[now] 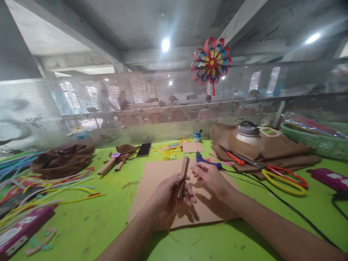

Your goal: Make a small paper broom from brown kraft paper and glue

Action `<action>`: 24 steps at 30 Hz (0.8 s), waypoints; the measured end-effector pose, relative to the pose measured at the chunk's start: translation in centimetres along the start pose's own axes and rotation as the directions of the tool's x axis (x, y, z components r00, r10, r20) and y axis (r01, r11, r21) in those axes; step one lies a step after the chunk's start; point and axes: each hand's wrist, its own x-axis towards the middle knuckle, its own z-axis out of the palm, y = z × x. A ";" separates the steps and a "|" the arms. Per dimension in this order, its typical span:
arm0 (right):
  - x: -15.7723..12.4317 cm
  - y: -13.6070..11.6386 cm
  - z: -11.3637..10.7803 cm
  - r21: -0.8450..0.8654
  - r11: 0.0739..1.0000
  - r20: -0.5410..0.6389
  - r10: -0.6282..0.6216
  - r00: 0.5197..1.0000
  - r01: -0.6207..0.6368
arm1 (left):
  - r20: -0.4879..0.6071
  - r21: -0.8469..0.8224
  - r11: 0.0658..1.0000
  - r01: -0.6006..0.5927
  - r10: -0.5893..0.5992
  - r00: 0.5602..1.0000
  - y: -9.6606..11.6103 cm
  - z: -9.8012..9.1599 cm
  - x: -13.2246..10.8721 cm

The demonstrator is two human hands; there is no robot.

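Note:
My left hand point(171, 190) is closed around a narrow, pleated bundle of brown paper point(185, 166), held upright above a cardboard sheet point(152, 181). Just right of the bundle is my right hand point(208, 175), its fingers curled in toward the thumb; whatever they may pinch is too small to make out. A thin yellow thread point(168, 228) loops below my left hand. Behind my right hand lies a blue glue gun point(201, 158), its dark cord running off to the lower right.
Scissors with red and yellow handles point(284, 181) lie at right beside brown paper sheets point(296, 148) and a green basket point(326, 139). To the left are rolled brown paper pieces point(108, 165), a phone point(144, 149), crumpled brown material point(62, 159) and coloured fuzzy stems point(59, 190). A perforated screen point(141, 94) stands behind.

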 end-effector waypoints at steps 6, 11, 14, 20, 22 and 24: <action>-0.5 -0.2 1.0 0.048 0.998 0.039 -0.029 0.999 0.027 | 0.102 0.024 1.000 0.014 -0.017 0.995 -0.8 0.7 0.0; -1.0 -0.5 1.4 0.144 0.990 -0.018 0.010 1.000 -0.008 | 0.142 -0.030 0.997 0.078 -0.073 0.987 -0.8 1.0 -0.1; -1.3 -0.8 1.6 0.187 0.978 0.011 0.092 0.996 -0.092 | 0.066 -0.036 0.995 0.096 -0.094 0.993 -0.7 1.0 0.0; -1.4 -1.2 1.5 0.185 0.978 0.032 0.092 0.995 -0.097 | -0.048 0.031 0.999 0.043 -0.042 0.998 -0.6 0.1 0.5; -1.3 -1.1 1.3 0.117 0.992 0.009 0.045 0.999 -0.045 | -0.038 0.032 0.998 0.047 -0.046 0.998 -0.6 -0.1 0.5; -1.2 -1.2 1.2 0.076 0.997 0.006 0.007 1.000 -0.008 | -0.030 0.027 0.998 0.049 -0.048 0.998 -0.5 -0.2 0.5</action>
